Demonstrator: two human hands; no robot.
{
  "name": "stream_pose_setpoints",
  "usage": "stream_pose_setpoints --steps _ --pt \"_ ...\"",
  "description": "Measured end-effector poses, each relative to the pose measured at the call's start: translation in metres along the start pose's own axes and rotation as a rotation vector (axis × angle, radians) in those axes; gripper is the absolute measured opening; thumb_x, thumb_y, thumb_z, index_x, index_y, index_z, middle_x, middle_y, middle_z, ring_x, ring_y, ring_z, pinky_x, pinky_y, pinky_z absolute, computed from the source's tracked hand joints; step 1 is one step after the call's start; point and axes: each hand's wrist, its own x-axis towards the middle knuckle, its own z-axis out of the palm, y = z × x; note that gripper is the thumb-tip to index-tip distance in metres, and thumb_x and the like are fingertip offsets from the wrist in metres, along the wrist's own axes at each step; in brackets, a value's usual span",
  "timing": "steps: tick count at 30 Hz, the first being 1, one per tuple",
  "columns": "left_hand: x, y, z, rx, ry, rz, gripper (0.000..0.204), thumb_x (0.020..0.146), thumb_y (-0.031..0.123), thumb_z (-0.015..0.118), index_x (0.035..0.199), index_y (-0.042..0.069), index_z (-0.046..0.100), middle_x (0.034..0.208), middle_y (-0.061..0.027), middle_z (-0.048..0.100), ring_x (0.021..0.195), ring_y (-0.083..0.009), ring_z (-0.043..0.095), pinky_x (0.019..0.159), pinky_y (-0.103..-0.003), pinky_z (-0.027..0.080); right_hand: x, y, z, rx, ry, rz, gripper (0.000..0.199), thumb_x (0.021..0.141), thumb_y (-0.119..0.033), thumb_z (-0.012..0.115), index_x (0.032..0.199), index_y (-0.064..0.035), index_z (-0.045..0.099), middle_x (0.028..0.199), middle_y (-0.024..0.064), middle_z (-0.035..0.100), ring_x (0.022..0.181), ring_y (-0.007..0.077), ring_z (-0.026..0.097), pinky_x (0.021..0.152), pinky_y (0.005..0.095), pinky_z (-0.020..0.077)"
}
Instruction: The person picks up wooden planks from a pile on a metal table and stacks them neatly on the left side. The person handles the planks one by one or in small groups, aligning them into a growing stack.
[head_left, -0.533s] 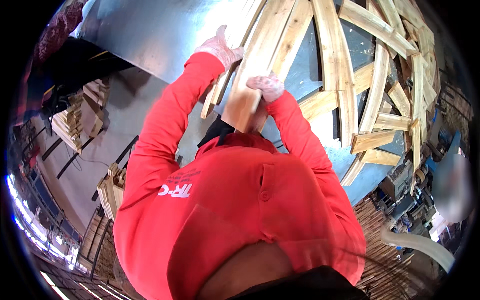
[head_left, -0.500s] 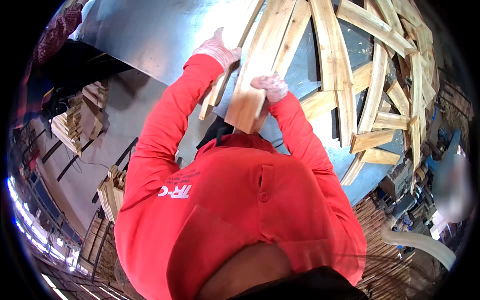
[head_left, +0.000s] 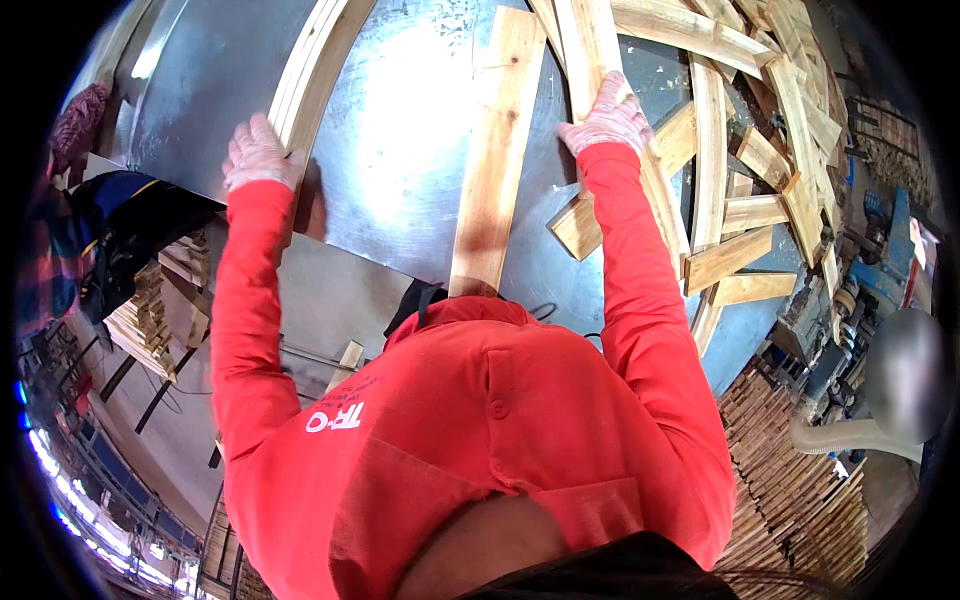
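Your left hand [head_left: 260,152], in a thin pale glove, lies spread and flat on the long pale wooden strip [head_left: 310,75] at the left of the shiny grey metal table [head_left: 400,150], gripping nothing. Your right hand [head_left: 608,115], fingers splayed, presses on the pale wooden slat [head_left: 600,60] that runs far-to-near at the right. Between them the broad pale wooden plank [head_left: 495,160] lies free. These boards look stiff, light and rough-sawn; they would likely slide on the steel, so take them by the long edges near mid-length.
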Motion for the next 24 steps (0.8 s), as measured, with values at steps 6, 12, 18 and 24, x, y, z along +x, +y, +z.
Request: stream_pose_setpoints --steps 6,12,18,24 --pt "-0.105 0.200 0.005 -0.389 -0.405 0.165 0.107 0.066 0.048 0.078 0.144 -0.003 0.025 0.143 -0.0303 0.033 0.132 -0.0425 0.036 0.108 -0.046 0.034 0.032 0.055 -0.011 0.134 -0.047 -0.079 0.111 0.069 -0.041 0.076 0.153 -0.0202 0.007 0.143 0.0256 0.036 0.128 0.0417 0.044 0.104 0.0427 0.0412" --pt "-0.122 0.227 0.082 -0.185 -0.209 0.080 0.097 0.069 0.034 0.074 0.145 0.001 0.023 0.143 -0.0302 0.032 0.130 -0.0458 0.036 0.106 -0.049 0.034 0.013 0.065 0.000 0.112 -0.114 -0.046 0.109 0.069 -0.039 0.073 0.153 -0.0174 0.007 0.137 0.0294 0.042 0.122 0.0424 0.049 0.103 0.0448 0.0412" --pt "-0.059 0.140 0.044 -0.683 -0.491 0.000 0.067 0.073 0.013 0.057 0.137 -0.002 0.042 0.114 -0.0231 0.059 0.103 -0.0302 0.059 0.096 -0.034 0.044 0.011 0.105 0.025 1.232 -0.351 -0.086 0.104 0.065 -0.013 0.083 0.148 -0.0005 0.024 0.126 0.0192 0.057 0.111 0.0260 0.058 0.096 0.0310 0.0462" --pt "-0.001 0.101 0.146 -1.237 -0.471 0.085 0.045 0.082 0.023 0.059 0.122 0.002 0.059 0.098 -0.0112 0.067 0.089 -0.0220 0.063 0.084 -0.033 0.049 -0.065 -0.023 0.037 1.801 -0.912 -0.127 0.071 0.078 -0.021 0.078 0.135 -0.0007 0.041 0.108 0.0142 0.063 0.099 0.0224 0.062 0.086 0.0378 0.0535"
